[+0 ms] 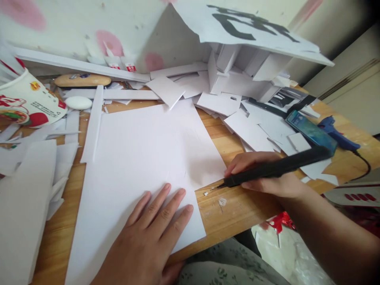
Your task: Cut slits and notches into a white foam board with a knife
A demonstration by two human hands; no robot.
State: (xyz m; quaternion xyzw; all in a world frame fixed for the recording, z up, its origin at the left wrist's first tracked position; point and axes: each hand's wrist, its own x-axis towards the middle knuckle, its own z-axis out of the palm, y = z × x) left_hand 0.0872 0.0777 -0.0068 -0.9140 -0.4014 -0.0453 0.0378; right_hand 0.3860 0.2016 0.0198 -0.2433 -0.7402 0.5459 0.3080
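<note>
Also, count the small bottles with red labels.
2. One bottle is by the wall, behind the long white strip; the other bottle is just to its right. The strip hides their lower parts, and more may be hidden.

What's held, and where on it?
Right hand: slim black pen-shaped tool, near its pointed front end. Left hand: nothing, fingers resting on large white sheet.

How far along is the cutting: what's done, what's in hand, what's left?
Looks done: a notch in the near right of the big sheet; loose cut pieces and a partly built model lie beyond.
In hand: left hand flat on the sheet, right hand holding the knife near the notch.
Probably left: any cuts in the sheet's broad uncut area; how many, I can't tell.
</note>
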